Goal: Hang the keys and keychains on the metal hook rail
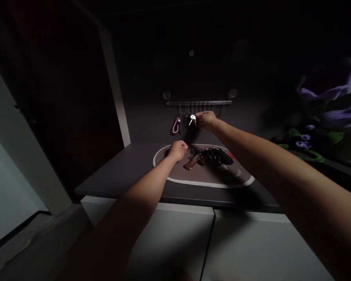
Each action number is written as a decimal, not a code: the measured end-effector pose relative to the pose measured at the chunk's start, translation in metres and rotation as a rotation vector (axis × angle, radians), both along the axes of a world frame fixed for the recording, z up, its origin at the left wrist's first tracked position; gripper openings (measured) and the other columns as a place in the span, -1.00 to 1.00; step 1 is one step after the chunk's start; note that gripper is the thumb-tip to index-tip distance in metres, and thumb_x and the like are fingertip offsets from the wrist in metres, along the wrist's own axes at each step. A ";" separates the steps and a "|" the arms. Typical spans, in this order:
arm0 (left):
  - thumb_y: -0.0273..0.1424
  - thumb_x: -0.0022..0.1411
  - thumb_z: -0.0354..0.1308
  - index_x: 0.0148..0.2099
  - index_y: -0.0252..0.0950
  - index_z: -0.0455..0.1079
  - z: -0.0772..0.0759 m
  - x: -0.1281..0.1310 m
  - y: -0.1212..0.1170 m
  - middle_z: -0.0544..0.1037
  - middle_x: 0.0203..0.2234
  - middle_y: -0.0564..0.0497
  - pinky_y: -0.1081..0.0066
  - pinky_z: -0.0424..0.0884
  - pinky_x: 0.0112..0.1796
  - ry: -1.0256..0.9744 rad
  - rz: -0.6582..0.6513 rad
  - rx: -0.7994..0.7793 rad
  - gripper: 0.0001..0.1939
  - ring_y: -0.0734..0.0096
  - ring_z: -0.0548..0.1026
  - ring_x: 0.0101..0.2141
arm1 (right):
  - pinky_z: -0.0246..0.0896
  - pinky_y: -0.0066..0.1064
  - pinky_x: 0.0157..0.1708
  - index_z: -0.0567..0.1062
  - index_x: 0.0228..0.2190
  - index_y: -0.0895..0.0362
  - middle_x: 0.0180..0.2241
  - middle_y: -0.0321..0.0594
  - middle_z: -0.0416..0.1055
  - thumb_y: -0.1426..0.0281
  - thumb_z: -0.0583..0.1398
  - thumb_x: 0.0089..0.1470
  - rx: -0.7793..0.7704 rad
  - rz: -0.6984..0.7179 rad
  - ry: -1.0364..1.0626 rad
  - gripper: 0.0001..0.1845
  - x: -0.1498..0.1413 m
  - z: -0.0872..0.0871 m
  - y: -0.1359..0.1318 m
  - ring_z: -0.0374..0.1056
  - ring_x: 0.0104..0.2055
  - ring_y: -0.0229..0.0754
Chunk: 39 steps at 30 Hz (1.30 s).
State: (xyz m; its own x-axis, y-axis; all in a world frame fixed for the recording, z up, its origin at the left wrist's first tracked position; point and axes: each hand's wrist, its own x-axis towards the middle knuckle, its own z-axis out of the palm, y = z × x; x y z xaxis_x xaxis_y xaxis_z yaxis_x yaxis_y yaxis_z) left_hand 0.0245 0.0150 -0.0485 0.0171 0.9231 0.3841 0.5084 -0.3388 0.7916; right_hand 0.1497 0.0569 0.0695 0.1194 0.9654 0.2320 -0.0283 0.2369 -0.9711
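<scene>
My right hand [206, 119] is raised to the hook rail [199, 103] on the dark wall. Its fingers are pinched at a bunch of shiny keys [192, 118] just below the hooks. Left of these, a pink loop keychain [175, 126] hangs from the same rail. Lower down, my left hand [178, 150] is curled closed above the left part of the brown oval mat [178, 173]; what it holds, if anything, is hidden. Beside it on the mat lies a pile of keys and key fobs, with a brown tag [192, 161] and a dark strap [222, 155].
The mat with its white rim lies on a dark countertop [114, 168] above white cabinet doors [175, 234]. Purple flowers [336, 91] with green leaves stand at the right. A pale upright panel edge [115, 86] bounds the counter's left side. The lighting is dim.
</scene>
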 end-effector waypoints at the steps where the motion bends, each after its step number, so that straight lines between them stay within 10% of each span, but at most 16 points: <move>1: -0.52 0.07 0.04 -0.48 -0.36 0.36 0.000 0.000 0.000 0.40 -0.65 0.07 0.53 0.25 -0.46 0.005 -0.001 0.001 -0.88 0.57 0.31 -0.59 | 0.23 -0.46 -0.55 0.31 -0.62 0.19 -0.69 -0.33 0.24 0.61 0.11 -0.05 -0.004 0.010 -0.001 -0.81 0.000 0.000 0.000 0.16 -0.66 -0.40; 39: -0.53 0.05 0.06 -0.43 -0.39 0.36 0.002 0.001 -0.005 0.31 -0.68 0.14 0.55 0.17 -0.51 -0.060 -0.094 0.027 -0.93 0.60 0.27 -0.60 | 0.16 -0.55 -0.56 0.31 -0.62 0.23 -0.71 -0.36 0.24 0.67 0.10 -0.06 0.033 0.132 0.012 -0.80 0.004 -0.015 0.011 0.16 -0.68 -0.43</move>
